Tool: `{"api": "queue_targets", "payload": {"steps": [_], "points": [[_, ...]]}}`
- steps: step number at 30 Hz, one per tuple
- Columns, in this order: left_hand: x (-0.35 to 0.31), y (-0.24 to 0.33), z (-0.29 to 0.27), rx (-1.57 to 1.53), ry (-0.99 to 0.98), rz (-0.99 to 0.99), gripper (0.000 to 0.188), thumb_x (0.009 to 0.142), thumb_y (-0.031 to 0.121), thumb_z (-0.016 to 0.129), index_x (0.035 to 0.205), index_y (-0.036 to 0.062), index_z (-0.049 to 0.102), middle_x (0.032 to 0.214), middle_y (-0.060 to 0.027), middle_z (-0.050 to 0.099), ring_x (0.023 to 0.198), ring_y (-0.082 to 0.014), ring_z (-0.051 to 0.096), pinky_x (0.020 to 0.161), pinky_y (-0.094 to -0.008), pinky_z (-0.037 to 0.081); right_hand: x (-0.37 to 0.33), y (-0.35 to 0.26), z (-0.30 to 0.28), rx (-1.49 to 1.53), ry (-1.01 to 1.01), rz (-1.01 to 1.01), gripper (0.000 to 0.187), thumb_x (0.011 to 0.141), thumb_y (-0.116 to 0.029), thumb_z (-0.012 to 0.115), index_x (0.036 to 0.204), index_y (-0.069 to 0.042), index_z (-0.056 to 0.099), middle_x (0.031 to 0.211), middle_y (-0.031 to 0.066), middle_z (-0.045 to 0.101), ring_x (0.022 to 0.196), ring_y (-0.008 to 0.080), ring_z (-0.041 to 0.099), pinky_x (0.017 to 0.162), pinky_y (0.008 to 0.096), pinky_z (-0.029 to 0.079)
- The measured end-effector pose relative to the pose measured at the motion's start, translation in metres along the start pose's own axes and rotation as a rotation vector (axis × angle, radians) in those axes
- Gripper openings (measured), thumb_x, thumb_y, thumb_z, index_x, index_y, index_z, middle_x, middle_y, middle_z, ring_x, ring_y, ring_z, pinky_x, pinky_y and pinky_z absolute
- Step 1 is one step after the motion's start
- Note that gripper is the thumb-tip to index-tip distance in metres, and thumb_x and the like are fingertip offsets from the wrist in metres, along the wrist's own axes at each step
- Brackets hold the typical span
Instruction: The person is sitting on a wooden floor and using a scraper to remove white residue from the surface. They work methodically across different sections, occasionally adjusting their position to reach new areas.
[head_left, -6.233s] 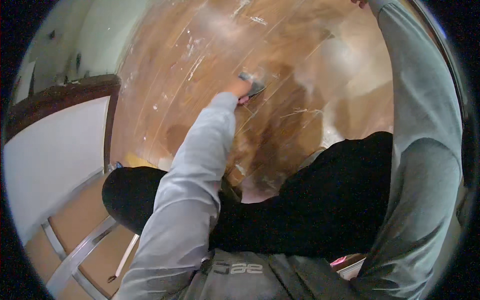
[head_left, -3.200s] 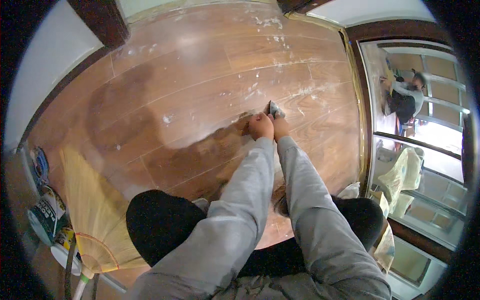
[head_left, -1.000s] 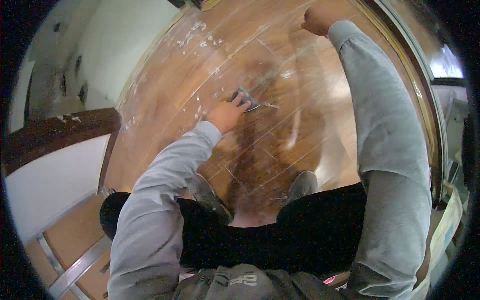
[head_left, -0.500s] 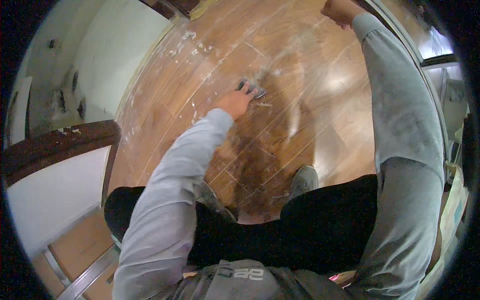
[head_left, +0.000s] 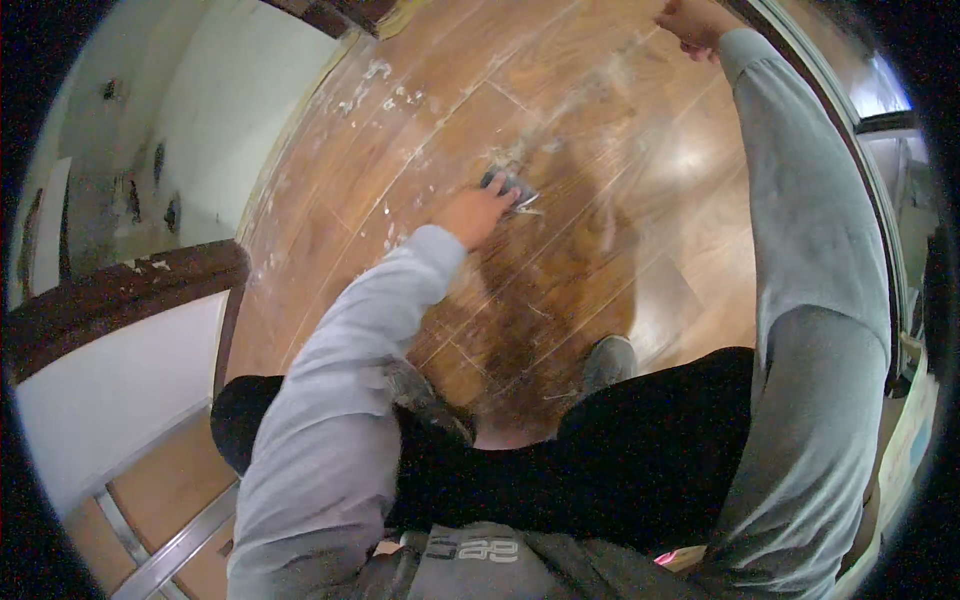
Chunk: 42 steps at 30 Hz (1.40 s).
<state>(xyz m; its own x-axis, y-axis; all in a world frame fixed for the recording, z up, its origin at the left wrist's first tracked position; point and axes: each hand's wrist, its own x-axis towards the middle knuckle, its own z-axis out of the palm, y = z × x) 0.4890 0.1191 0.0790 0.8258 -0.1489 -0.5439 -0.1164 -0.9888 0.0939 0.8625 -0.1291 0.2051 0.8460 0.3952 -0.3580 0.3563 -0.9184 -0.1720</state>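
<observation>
My left hand (head_left: 474, 215) reaches out over the wood-look floor, its fingers closed on a small flat scraper (head_left: 510, 188) with a dark grip and a greyish blade edge. The scraper is pressed low against the planks, and a pale scrap (head_left: 527, 211) lies by its edge. A patch of dusty residue (head_left: 508, 155) shows just beyond it. At the far right my right hand (head_left: 697, 24) is curled closed near the metal-framed edge; whatever might be inside its fingers is hidden.
White flakes (head_left: 378, 70) and smears are scattered over the floor (head_left: 570, 120) at the far left. A pale wall (head_left: 240, 110) and dark brown trim (head_left: 130, 290) border the left. My shoes (head_left: 610, 362) stand close in, and a framed glass panel (head_left: 880, 90) edges the right.
My left hand and the scraper have shifted slightly right and nearer. The right hand has moved a little to the right, still curled. The view has turned slightly.
</observation>
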Motion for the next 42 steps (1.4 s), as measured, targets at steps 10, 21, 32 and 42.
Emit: {"api": "queue_targets", "payload": {"steps": [10,21,32,42], "points": [[0.006,-0.004,-0.006,-0.155,-0.072,-0.008,0.054,0.098,0.021,0.056,0.150,0.0229,0.042,0.159,-0.0114,0.034,0.124,-0.0399,0.057,0.103,-0.0508,0.049,0.012,-0.002,0.010,0.070,-0.015,-0.053,0.041,0.093,-0.033,0.052,0.090,0.001,0.073,0.080,0.0155,0.074,0.070,0.0280,0.071,0.071,0.0425,0.055],[0.008,-0.062,0.016,-0.071,0.033,-0.089,0.068,0.092,0.010,0.056,0.154,0.0257,0.036,0.163,-0.0135,0.025,0.123,-0.0412,0.057,0.105,-0.0502,0.047,0.009,-0.007,0.010,0.026,-0.005,-0.113,0.042,0.094,-0.033,0.050,0.091,0.003,0.073,0.081,0.0164,0.074,0.071,0.0299,0.071,0.072,0.0432,0.055],[0.006,-0.051,0.001,-0.033,0.048,-0.176,0.061,0.095,0.014,0.049,0.154,0.0255,0.037,0.163,-0.0129,0.025,0.133,-0.0393,0.050,0.107,-0.0483,0.046,0.016,0.035,0.003,-0.059,-0.104,-0.014,0.043,0.094,-0.035,0.050,0.090,0.001,0.073,0.079,0.0162,0.074,0.070,0.0293,0.072,0.069,0.0452,0.055],[0.006,-0.059,0.005,-0.006,0.054,-0.111,0.059,0.098,0.014,0.046,0.154,0.0306,0.037,0.163,-0.0129,0.025,0.134,-0.0385,0.049,0.109,-0.0477,0.045,0.026,0.030,0.020,-0.078,-0.076,-0.050,0.043,0.094,-0.035,0.052,0.088,0.002,0.073,0.076,0.0168,0.073,0.067,0.0295,0.071,0.069,0.0448,0.055]]}}
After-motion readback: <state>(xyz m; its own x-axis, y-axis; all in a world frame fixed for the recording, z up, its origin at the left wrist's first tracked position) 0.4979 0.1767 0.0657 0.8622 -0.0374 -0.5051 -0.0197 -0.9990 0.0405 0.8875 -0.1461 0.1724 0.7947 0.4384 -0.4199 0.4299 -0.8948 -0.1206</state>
